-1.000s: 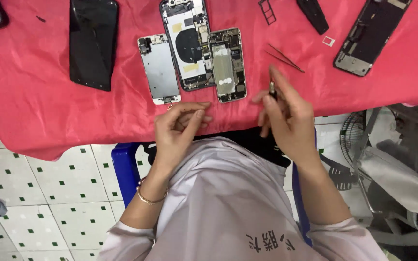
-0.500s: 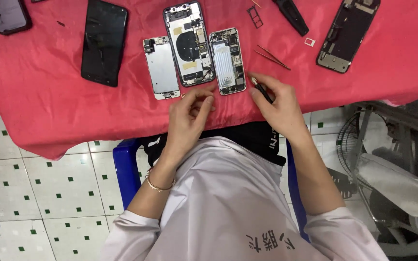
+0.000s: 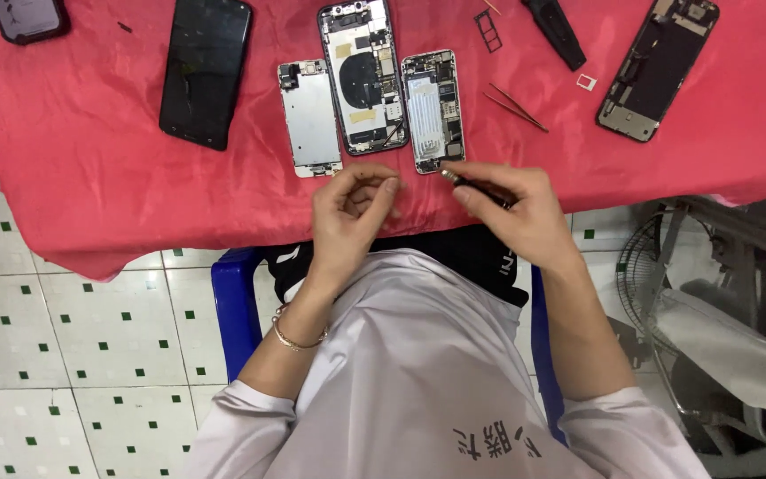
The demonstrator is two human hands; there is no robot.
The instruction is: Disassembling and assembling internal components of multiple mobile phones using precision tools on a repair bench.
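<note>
My right hand (image 3: 520,217) grips a thin dark screwdriver (image 3: 470,184), its tip pointing left just below the small opened phone with a silver shield (image 3: 432,111). My left hand (image 3: 355,208) is curled at the red cloth's near edge, thumb and fingers pinched together; whether a tiny part sits between them I cannot tell. Beside the small phone lie a larger opened phone body (image 3: 362,75) and a silver metal plate (image 3: 309,117). Both hands hover over the red cloth (image 3: 90,177) covering the table.
A black phone screen (image 3: 205,71) lies at the left, a dark phone (image 3: 28,18) in the far corner. Tweezers (image 3: 516,108), a card tray (image 3: 488,29), a black tool (image 3: 556,34) and another opened phone (image 3: 658,66) lie at the right. A fan (image 3: 667,284) stands on the tiled floor.
My right hand swung the screwdriver from upright down to lying leftward, its tip near the small phone's bottom edge. My left hand stayed curled; the view shifted slightly.
</note>
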